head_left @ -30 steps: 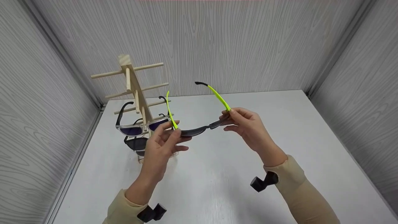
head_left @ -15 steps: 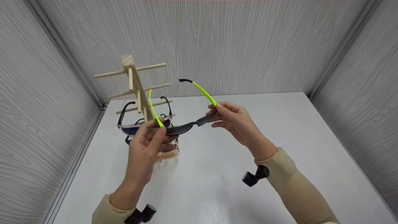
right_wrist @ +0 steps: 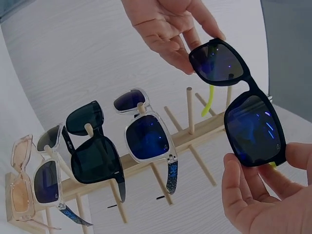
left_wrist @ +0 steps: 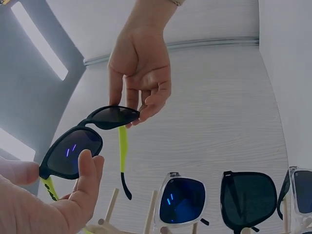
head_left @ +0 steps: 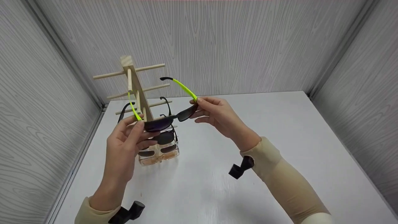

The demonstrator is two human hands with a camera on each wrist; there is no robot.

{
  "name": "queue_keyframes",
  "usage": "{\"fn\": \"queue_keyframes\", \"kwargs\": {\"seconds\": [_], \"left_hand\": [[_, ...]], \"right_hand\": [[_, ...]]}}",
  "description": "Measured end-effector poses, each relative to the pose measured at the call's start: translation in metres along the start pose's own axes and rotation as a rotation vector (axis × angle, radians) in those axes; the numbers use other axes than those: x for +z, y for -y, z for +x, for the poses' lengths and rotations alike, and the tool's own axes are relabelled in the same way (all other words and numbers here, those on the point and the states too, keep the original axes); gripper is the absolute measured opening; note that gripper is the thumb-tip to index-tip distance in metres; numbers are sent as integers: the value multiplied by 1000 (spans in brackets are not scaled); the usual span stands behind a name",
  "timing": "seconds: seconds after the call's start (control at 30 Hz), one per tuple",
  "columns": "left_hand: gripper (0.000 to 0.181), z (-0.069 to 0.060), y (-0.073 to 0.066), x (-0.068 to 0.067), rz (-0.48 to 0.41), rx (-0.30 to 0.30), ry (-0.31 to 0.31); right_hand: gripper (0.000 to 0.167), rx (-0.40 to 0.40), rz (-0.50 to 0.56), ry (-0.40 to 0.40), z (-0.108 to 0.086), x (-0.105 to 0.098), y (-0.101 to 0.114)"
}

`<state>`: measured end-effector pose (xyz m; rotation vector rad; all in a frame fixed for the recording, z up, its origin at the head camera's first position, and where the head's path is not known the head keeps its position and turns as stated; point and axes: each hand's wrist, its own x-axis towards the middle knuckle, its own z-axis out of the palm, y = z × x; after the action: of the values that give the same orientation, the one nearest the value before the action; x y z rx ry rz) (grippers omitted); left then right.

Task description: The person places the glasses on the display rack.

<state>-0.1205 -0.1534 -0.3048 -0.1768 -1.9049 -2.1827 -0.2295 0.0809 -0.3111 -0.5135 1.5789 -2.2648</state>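
Sunglasses (head_left: 159, 124) with a black frame, dark bluish lenses and yellow-green temples are held up between both hands, temples unfolded and pointing away from me. My left hand (head_left: 122, 146) pinches them at the left hinge. At the right hinge, my right hand (head_left: 219, 116) grips them between thumb and fingers. Just behind them stands a wooden display rack (head_left: 136, 81) with horizontal pegs. In the head view the sunglasses and left hand cover part of the rack; the left temple crosses in front of its pegs.
Several other glasses hang on the rack's lower pegs: clear-framed sunglasses (right_wrist: 146, 137), black sunglasses (right_wrist: 97, 158), another clear-framed pair (right_wrist: 47, 180) and pinkish transparent glasses (head_left: 160, 158) lowest. Upper pegs (head_left: 150, 67) carry no glasses. Wood-grain panels (head_left: 236, 46) enclose the white table (head_left: 279, 124) behind and at both sides.
Both hands have carried the sunglasses leftward and slightly up, from right of the rack to in front of it. The hold at both hinges looks the same.
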Motion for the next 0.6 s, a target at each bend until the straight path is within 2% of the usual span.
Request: {"fn": "queue_keyframes", "kwargs": {"seconds": [0.3,0.6], "left_hand": [[38,11,-14,-16,47,-12,-43],[36,28,-18,-30,-26,-31,-97]], "right_hand": [[17,13,20,6,14,18,-1],[20,77,9,-15,26,31,-4]]}}
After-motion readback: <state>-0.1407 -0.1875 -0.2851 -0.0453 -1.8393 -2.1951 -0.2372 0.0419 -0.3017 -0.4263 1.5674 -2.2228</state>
